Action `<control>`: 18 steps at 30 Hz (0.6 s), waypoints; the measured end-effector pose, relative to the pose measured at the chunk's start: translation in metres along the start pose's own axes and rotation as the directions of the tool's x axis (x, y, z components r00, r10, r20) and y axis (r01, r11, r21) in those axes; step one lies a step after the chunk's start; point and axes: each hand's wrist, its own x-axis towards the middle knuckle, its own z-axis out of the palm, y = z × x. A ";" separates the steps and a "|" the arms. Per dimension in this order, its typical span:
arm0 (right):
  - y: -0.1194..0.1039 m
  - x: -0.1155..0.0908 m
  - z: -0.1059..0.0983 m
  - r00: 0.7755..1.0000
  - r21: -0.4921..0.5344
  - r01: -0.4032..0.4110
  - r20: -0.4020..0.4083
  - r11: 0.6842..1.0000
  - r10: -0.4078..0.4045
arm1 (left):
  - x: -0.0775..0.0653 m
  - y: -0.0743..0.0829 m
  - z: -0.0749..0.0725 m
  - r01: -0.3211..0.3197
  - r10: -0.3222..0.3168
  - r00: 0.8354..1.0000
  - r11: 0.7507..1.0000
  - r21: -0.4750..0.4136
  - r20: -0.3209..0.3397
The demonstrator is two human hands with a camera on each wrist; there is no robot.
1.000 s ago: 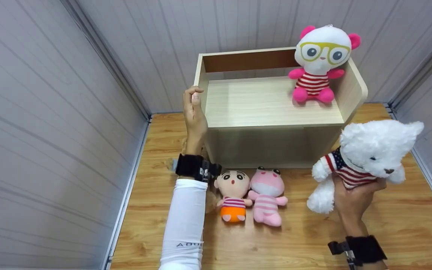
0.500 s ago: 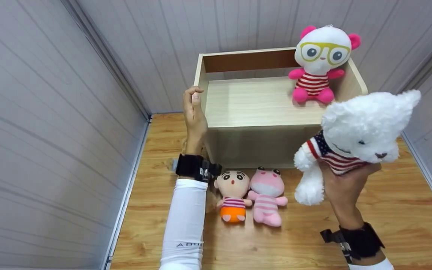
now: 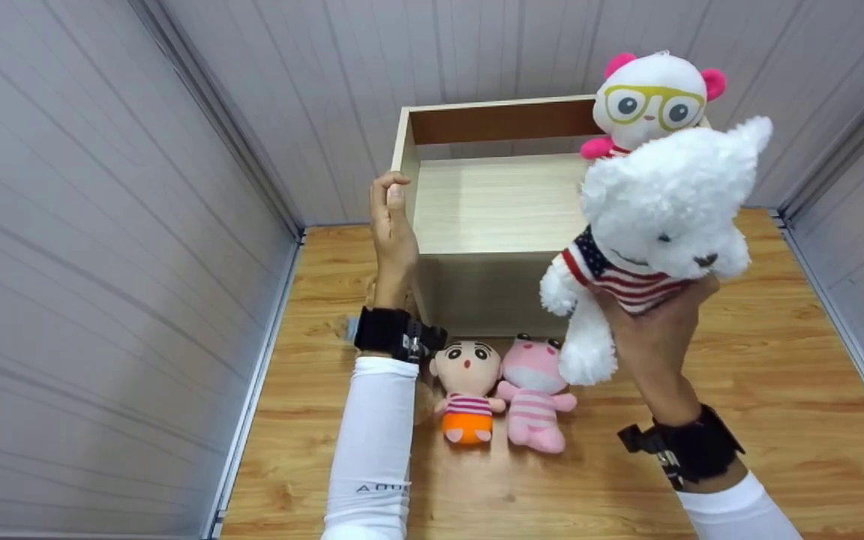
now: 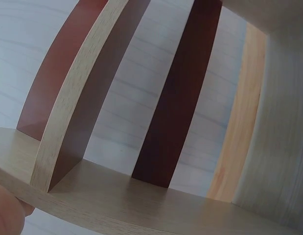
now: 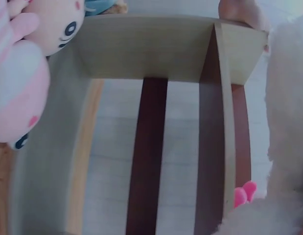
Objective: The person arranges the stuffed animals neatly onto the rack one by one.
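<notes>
My left hand (image 3: 393, 232) grips the left side panel of a small pale wooden shelf (image 3: 499, 206), its fingers bent over the edge. In the left wrist view only part of that hand shows beside the panel. My right hand (image 3: 653, 341) holds a white plush bear (image 3: 664, 206) in a stars-and-stripes sweater around its lower body, in front of the shelf's right side. Behind the bear, a panda plush (image 3: 649, 112) with pink ears and yellow glasses sits on the upper board, its lower body hidden. White fur (image 5: 293, 122) fills the right edge of the right wrist view.
On the wood floor before the shelf lie a boy doll (image 3: 467, 390) in orange shorts and a pink frog plush (image 3: 533, 397). A brownish plush (image 3: 424, 401) is mostly hidden by my left arm. Grey panel walls (image 3: 102, 247) enclose the back and sides.
My right hand has carried the white bear up and to the left, so it covers part of the panda and the shelf's right side. The left hand stays on the panel.
</notes>
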 end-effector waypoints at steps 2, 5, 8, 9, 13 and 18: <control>-0.004 0.003 0.006 1.000 -0.033 -0.023 0.009 0.999 0.023 | 0.000 0.000 0.000 -0.004 0.004 1.000 1.000 -0.007 -0.004; -0.011 0.009 0.015 0.999 -0.093 -0.042 0.017 0.995 0.044 | 0.000 -0.002 0.000 -0.009 0.009 1.000 1.000 -0.012 -0.005; -0.017 0.018 0.025 0.999 -0.066 -0.015 0.040 0.998 0.017 | 0.000 -0.002 0.001 -0.012 0.012 1.000 1.000 -0.016 -0.003; -0.019 0.020 0.028 0.999 -0.057 0.000 0.049 0.998 0.002 | 0.000 -0.002 0.001 -0.013 0.012 1.000 1.000 -0.015 -0.004; -0.023 0.030 0.039 0.996 -0.061 0.042 0.080 0.997 -0.037 | 0.000 -0.002 0.000 -0.016 0.016 1.000 1.000 -0.021 -0.004; -0.023 0.036 0.050 0.995 -0.158 0.053 0.089 0.986 -0.040 | 0.001 -0.004 -0.003 -0.023 0.022 1.000 1.000 -0.021 -0.006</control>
